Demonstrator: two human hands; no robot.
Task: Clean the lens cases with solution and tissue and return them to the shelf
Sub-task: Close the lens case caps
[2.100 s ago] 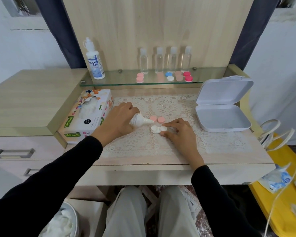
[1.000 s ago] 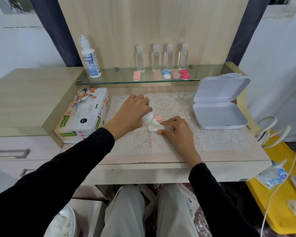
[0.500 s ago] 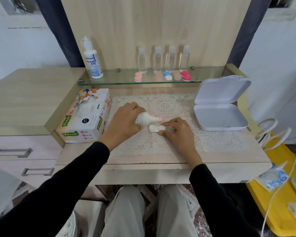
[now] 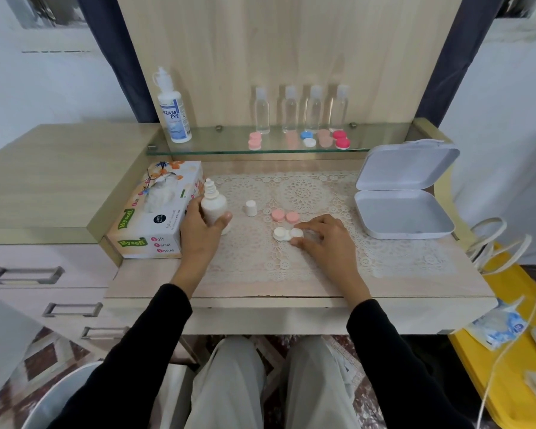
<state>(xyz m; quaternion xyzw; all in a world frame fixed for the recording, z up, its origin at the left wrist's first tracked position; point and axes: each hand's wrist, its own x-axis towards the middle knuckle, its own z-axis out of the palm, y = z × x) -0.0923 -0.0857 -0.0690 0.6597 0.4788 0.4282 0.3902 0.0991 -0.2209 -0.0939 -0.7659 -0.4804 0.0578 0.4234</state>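
An open white lens case point(image 4: 287, 234) lies on the lace mat, its two pink caps point(image 4: 284, 216) just behind it. My right hand point(image 4: 324, 239) pinches the case's right end between thumb and forefinger. My left hand point(image 4: 201, 232) grips a small white solution bottle point(image 4: 213, 205), upright, beside the tissue box point(image 4: 158, 209). The bottle's white cap point(image 4: 250, 208) stands loose on the mat. Several more lens cases point(image 4: 307, 139) sit on the glass shelf point(image 4: 229, 147).
A large solution bottle point(image 4: 171, 109) and several small clear bottles point(image 4: 300, 108) stand on the shelf. An open white box point(image 4: 403, 196) sits at the mat's right. Drawers are at the left, a yellow surface with cables at the right.
My left hand has lifted the small bottle off the case, turned it upright and drawn it left toward the tissue box. My right hand has stayed on the case.
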